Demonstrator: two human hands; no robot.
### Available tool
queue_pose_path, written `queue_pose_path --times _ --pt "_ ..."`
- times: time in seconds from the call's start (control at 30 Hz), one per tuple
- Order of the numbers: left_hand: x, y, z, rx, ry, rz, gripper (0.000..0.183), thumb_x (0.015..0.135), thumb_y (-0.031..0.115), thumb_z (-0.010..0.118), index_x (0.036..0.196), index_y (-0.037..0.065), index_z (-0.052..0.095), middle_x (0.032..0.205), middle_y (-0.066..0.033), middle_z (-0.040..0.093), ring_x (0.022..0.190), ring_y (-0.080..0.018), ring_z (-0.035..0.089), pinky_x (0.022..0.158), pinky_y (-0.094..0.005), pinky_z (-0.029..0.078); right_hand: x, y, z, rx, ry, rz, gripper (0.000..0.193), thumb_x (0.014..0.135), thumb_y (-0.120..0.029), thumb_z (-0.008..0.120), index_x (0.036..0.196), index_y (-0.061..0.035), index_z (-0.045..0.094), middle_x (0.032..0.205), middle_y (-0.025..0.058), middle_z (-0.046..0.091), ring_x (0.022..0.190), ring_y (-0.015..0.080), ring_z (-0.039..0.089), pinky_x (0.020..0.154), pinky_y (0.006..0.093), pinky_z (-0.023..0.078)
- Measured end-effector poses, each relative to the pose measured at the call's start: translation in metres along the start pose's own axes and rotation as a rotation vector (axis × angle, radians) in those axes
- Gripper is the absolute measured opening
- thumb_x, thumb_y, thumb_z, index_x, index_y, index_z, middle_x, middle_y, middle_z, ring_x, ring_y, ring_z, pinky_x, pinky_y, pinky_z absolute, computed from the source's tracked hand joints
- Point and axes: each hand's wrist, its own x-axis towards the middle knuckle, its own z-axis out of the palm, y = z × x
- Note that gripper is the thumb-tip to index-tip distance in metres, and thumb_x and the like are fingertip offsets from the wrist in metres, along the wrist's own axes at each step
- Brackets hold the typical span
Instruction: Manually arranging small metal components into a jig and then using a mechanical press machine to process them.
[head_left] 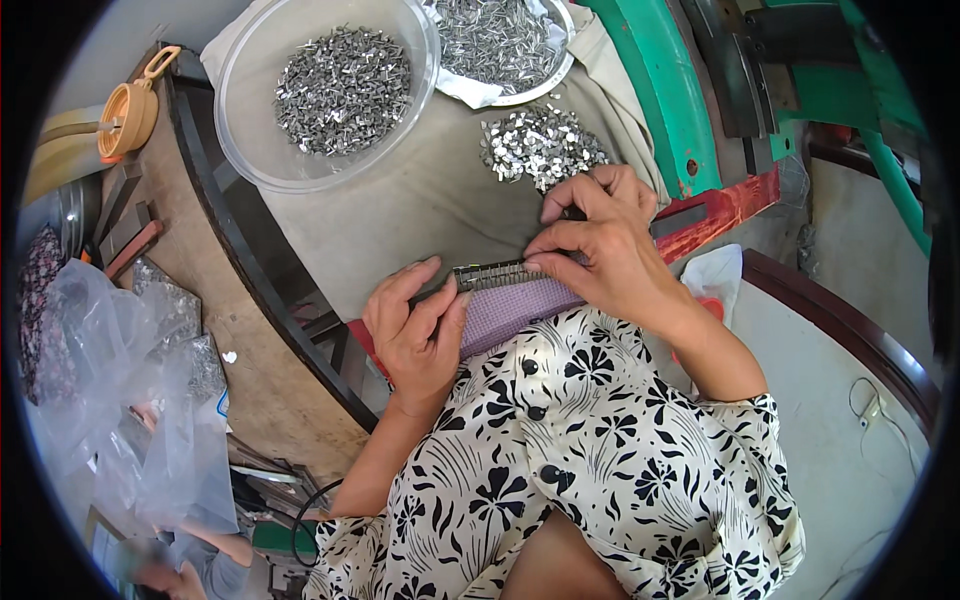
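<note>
A short dark strip with a row of thin metal pins along it lies across my lap side of the work surface, over a purple checked cloth. My left hand grips its left end between thumb and fingers. At the right end, my right hand has its thumb and forefinger pressed together on or beside the strip; whether a small piece is between them is hidden. Just beyond the right hand's fingers is a loose heap of small shiny metal pieces on the grey-beige cloth.
A clear plastic bowl of small metal pieces stands far left; a white-lined bowl of metal pins is beside it. A green metal frame rises at right. Plastic bags lie left by a wooden table. Another person is lower left.
</note>
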Motion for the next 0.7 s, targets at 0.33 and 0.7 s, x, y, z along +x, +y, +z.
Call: queue_pose_path --times 0.33,0.7 --pt "-0.0002 0.0001 -0.0001 0.006 0.0 0.056 0.023 0.072 0.002 0.082 0.093 0.005 0.074 0.118 -0.0111 0.067 0.106 -0.0296 0.06 0.092 -0.0383 0.044 0.0 0.0007 0.0032 -0.036 0.006 -0.05 0.015 0.071 -0.019 0.082 0.081 -0.0118 0.075 0.1 -0.0025 0.061 0.106 0.0268 0.048 0.094 0.0431 0.03" --pt "-0.0006 -0.0002 0.001 0.008 0.003 0.03 0.025 0.07 0.008 0.083 0.094 0.009 0.075 0.117 -0.0063 0.068 0.108 -0.0284 0.061 0.095 -0.0397 0.042 -0.0001 0.0023 0.0004 -0.007 -0.003 -0.12 0.015 0.069 -0.016 0.082 0.082 -0.0133 0.076 0.1 -0.0043 0.062 0.105 0.0252 0.05 0.094 0.0415 0.03"
